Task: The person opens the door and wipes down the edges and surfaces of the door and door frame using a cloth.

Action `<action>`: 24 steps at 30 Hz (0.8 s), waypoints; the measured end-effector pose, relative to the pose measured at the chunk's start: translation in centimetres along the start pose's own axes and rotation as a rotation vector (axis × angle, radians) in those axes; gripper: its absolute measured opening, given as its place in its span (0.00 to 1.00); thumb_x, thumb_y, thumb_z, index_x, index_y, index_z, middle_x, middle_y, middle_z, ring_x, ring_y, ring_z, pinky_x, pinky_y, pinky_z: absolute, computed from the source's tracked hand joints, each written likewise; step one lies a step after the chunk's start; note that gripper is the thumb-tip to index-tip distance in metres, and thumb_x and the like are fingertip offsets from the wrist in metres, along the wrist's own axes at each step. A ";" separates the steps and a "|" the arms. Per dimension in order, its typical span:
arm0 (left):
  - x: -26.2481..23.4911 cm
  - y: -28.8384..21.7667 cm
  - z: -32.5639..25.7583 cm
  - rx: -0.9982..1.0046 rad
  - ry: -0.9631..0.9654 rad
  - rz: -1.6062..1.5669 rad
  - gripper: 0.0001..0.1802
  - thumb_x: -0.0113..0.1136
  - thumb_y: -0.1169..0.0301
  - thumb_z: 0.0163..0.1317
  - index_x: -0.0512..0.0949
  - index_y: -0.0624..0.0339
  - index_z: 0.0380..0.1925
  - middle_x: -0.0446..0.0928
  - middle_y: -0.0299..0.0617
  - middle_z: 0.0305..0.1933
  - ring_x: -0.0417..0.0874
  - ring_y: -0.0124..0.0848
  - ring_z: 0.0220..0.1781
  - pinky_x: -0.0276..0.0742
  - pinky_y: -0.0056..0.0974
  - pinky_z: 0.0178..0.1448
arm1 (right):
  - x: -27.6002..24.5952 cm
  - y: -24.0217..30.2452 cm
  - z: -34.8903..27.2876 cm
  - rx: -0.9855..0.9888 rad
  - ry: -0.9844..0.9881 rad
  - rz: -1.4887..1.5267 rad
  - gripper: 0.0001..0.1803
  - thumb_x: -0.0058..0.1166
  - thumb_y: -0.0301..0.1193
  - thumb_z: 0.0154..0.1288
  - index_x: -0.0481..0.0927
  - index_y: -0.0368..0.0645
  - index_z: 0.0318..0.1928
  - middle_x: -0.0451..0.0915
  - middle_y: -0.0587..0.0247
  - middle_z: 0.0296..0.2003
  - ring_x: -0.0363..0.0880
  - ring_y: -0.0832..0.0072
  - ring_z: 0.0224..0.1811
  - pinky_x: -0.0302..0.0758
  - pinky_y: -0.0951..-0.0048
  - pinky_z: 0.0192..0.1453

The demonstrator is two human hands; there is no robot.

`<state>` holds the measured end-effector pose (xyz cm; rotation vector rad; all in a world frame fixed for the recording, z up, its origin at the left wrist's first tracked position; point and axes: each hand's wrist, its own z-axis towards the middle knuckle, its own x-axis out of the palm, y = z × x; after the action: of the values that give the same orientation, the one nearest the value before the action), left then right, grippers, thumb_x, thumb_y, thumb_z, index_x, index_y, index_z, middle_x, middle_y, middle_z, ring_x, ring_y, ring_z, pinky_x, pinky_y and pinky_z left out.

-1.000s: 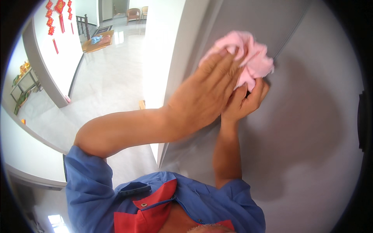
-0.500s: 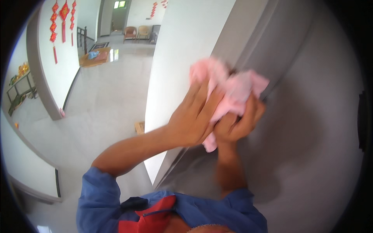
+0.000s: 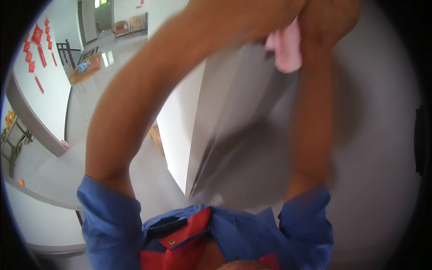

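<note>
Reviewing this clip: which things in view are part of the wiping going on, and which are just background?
In use:
- pink cloth, bunched between both hands at the top edge
- left hand and right hand, on the cloth
- grey panel, the surface behind the cloth

Just lying about:
- red hanging decorations on the wall
- wooden table
- two chairs far back

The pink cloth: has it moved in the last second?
Yes. The pink cloth has gone up along the grey panel, now at the picture's top edge.
</note>
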<state>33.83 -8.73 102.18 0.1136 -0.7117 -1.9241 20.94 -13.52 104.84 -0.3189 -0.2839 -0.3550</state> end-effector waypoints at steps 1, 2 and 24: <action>-0.1 -1.4 -3.2 -0.134 -0.023 -0.010 0.32 0.46 0.70 0.71 0.59 0.76 0.72 0.62 0.79 0.70 0.60 0.73 0.75 0.54 0.61 0.81 | 0.2 -1.5 -3.5 -0.020 0.003 -0.035 0.20 0.49 0.34 0.73 0.81 0.39 0.59 0.79 0.43 0.51 0.80 0.49 0.51 0.76 0.58 0.58; -1.7 -4.1 -5.7 -0.283 0.174 -0.096 0.31 0.54 0.70 0.65 0.66 0.74 0.67 0.65 0.72 0.70 0.61 0.74 0.74 0.58 0.68 0.76 | -2.3 -0.5 -6.3 0.052 0.173 -0.211 0.17 0.49 0.33 0.71 0.83 0.35 0.52 0.80 0.48 0.36 0.76 0.51 0.40 0.73 0.53 0.48; -5.1 -24.7 -19.1 -0.432 1.063 0.143 0.32 0.63 0.60 0.64 0.76 0.66 0.64 0.75 0.51 0.70 0.74 0.51 0.70 0.63 0.56 0.76 | -14.7 0.6 -29.8 0.486 0.243 -0.032 0.29 0.54 0.26 0.65 0.76 0.33 0.67 0.73 0.44 0.52 0.73 0.51 0.54 0.72 0.56 0.61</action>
<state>23.70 -5.39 72.44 0.7210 0.3909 -1.5320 14.38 -19.20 72.75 0.2059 -0.1291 -0.3408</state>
